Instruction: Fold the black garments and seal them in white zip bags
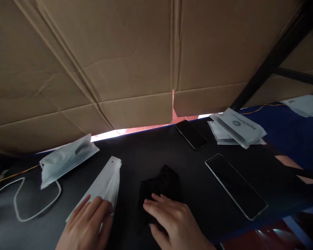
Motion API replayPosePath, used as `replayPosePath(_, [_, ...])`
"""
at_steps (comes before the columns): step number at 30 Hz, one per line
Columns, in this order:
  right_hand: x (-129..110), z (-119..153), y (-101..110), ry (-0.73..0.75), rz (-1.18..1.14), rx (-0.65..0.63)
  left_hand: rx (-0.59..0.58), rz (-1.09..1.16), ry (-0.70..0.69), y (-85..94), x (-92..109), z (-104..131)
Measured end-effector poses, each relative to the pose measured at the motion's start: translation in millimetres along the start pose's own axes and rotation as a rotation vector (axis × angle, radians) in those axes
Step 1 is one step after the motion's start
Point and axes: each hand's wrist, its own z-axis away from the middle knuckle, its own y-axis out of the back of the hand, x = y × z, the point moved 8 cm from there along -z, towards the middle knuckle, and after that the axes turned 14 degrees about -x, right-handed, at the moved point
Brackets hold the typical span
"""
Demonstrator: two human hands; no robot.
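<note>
My left hand point(87, 224) lies over the lower end of a white translucent pouch point(101, 184) on the black table. Its fingers are bent and closed on the pouch's near part, and the fingertips are partly hidden. To its right my right hand point(173, 218) rests on a crumpled black cloth point(161, 182). The fingers of this hand are stretched out over the fabric, with the thumb apart below them. Against the dark tabletop the cloth's outline is hard to make out.
Two dark phones, one nearer point(236, 185) and one farther point(191, 134), lie to the right. Behind them are stacked white packets point(240, 126). A filled pouch point(67, 161) and a white cable point(36, 217) are at left. Cardboard point(135, 62) stands along the back edge.
</note>
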Motion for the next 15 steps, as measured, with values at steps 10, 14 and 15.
replayPosePath(10, [6.8,10.8,34.4,-0.065,-0.221,0.225,-0.134,0.042,0.139,-23.7,-17.8,-6.3])
replayPosePath(14, [-9.0,8.8,42.6,0.022,-0.158,0.301,-0.186,0.078,0.128,-9.6,6.9,-23.7])
replayPosePath(15, [-15.2,6.9,40.6,0.054,-0.104,0.308,-0.175,0.092,0.121,-6.2,13.5,-26.1])
